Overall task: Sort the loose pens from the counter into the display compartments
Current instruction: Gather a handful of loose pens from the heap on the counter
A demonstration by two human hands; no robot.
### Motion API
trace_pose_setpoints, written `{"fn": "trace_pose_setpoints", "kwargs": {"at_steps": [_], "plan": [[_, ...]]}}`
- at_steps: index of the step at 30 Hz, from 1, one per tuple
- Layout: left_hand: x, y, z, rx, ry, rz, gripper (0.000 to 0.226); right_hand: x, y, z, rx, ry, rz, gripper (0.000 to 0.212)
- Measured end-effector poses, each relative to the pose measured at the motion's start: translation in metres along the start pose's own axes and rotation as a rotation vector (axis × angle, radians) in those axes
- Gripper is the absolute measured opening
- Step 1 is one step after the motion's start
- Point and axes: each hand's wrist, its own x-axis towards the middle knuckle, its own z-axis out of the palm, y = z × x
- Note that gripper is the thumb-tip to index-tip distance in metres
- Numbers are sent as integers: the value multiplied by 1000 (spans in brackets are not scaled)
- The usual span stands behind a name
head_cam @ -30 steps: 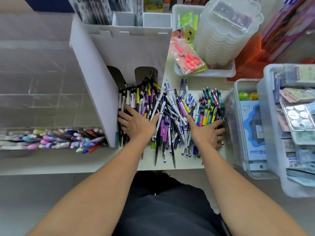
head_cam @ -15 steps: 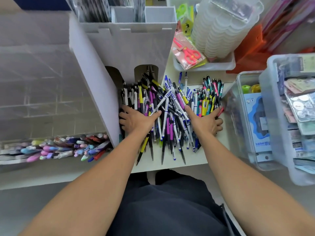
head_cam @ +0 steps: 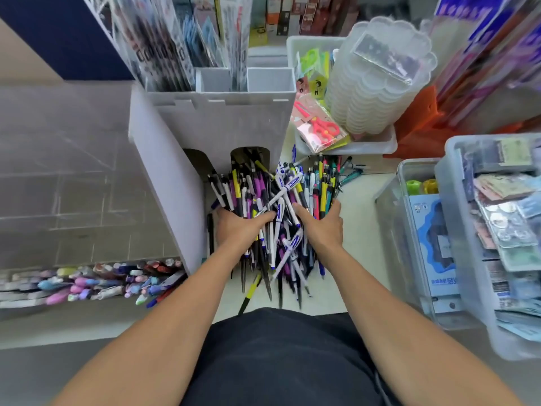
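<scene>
Two hands press into the pen pile (head_cam: 272,218) on the counter (head_cam: 360,194): left hand (head_cam: 237,227) and right hand (head_cam: 320,227), fingers curled into pens, just near the white display stand (head_cam: 222,124).

Glossy plastic pens (head_cam: 272,206) — matt counter (head_cam: 360,206).

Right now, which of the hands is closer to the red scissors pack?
Right. The right hand lies below the red scissors pack, on the pen pile; the left hand sits farther left.
</scene>
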Motion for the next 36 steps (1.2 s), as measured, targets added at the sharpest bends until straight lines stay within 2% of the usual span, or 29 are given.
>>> {"fn": "trace_pose_setpoints", "kwargs": {"at_steps": [3, 5, 7, 11, 14, 15, 17, 19, 20, 25, 31, 36], "plan": [[6, -3, -4, -17, -43, 48, 120, 2, 3, -2, 90, -61, -15, 97], [15, -8, -2, -25, -106, 65, 109, 0, 2, -1, 150, -124, -21, 81], [17, -7, -3, -9, -160, 71, 98, -1, 4, 0, 174, -179, -28, 73], [9, -5, -11, -28, -237, 101, 87, 1, 4, -8, 131, -346, 6, 98], [5, -7, -18, -41, -180, 71, 89, 7, -4, -29, 17, -431, 47, 111], [4, -7, -20, -25, -164, 69, 94, 12, -8, -37, -2, -399, 48, 109], [1, -6, -29, 53, -134, 94, 100, 25, -14, -54, -33, -223, 20, 104], [-1, -4, -36, 151, -68, 153, 109, 43, -20, -66, -137, 2, -99, 92], [-2, -3, -38, 185, -39, 179, 112, 54, -22, -69, -223, 57, -163, 86], [-10, 1, -32, 254, 23, 245, 117, 98, -41, -61, -497, -55, -101, 84], [-7, -4, -24, 226, 13, 157, 129, 111, -54, -49, -662, -96, -58, 90], [-2, -2, -23, 226, 17, 132, 130, 86, -24, -36, -714, -137, -279, 78]]}}
